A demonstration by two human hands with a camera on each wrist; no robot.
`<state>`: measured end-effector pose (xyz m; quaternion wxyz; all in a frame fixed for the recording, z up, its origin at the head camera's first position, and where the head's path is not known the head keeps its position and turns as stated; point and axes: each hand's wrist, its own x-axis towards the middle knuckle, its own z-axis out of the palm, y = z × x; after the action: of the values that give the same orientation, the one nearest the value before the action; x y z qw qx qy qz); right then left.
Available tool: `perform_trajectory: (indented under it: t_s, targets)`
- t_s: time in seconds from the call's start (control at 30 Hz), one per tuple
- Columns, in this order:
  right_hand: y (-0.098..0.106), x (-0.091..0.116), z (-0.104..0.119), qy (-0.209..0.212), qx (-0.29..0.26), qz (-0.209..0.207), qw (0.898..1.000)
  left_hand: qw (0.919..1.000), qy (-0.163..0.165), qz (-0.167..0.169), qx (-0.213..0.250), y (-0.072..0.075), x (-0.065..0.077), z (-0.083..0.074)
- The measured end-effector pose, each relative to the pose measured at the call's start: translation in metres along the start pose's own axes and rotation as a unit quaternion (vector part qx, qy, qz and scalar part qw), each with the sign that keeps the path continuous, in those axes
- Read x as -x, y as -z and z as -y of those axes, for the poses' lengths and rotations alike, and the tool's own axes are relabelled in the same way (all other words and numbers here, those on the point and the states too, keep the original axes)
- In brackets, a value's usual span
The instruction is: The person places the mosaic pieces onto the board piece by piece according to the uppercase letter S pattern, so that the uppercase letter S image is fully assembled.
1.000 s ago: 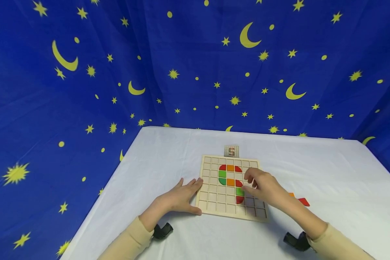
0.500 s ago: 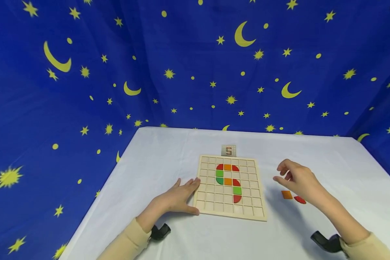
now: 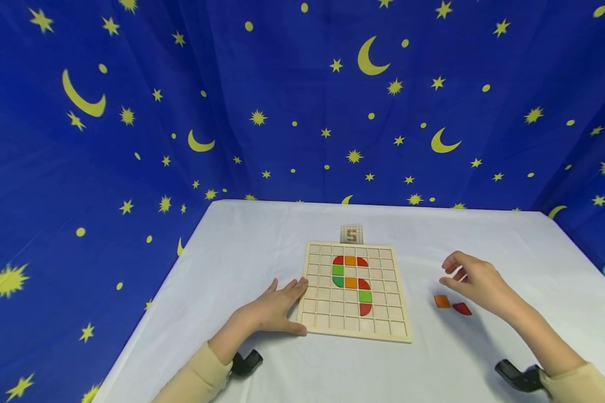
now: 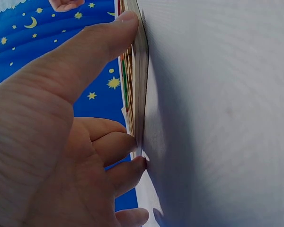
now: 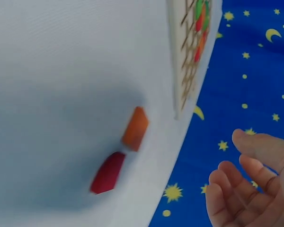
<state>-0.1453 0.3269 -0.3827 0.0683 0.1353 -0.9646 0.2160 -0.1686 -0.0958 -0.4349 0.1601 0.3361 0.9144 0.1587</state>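
Note:
My left hand (image 3: 277,310) rests along the left edge of a wooden grid board (image 3: 322,322), thumb and fingertips at its rim, fingers mostly straight. Set in the board's cells are red, orange and green pieces, among them a light green square (image 3: 365,296) and a red quarter-round (image 3: 365,309) at the lower end. Right of the board, my right hand (image 3: 476,280) hovers with loosely bent fingers and nothing between them. Below it on the cloth lie an orange square (image 3: 441,301) and a red quarter-round piece (image 3: 462,308), also visible in the right wrist view.
A small pattern card (image 3: 352,234) showing an S shape touches the board's far edge. White cloth (image 3: 262,240) covers the table. A blue curtain (image 3: 282,84) with stars and moons hangs behind and to the left. Black wrist mounts (image 3: 519,376) sit below both forearms.
My right hand has moved off the board to the right, over the two loose pieces. The left hand stays at the board's edge. The head view has shifted slightly.

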Motion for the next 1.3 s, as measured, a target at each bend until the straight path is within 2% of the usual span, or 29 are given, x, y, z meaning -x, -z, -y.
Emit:
perform_trajectory:
  t_s: [0.33, 0.57, 0.93, 1.2, 1.3]
  targets:
    - [-0.017, 0.005, -0.017, 0.014, -0.03, 0.06, 0.998, 1.0, -0.001, 0.002, 0.003, 0.001, 0.001, -0.001]
    - [-0.025, 0.01, -0.023, 0.024, -0.028, 0.096, 0.995, 1.0, 0.001, 0.004, 0.001, 0.001, 0.0, -0.001]
    - [-0.035, 0.011, -0.027, 0.026, 0.006, 0.112, 0.993, 1.0, 0.003, 0.003, 0.003, -0.001, -0.001, 0.0]
    - [-0.038, 0.009, -0.029, 0.031, 0.016, 0.102, 0.994, 1.0, 0.007, 0.004, -0.003, 0.0, -0.001, 0.0]
    - [-0.037, 0.008, -0.028, 0.02, 0.016, 0.094, 0.995, 1.0, 0.008, 0.004, -0.001, 0.0, -0.001, 0.0]
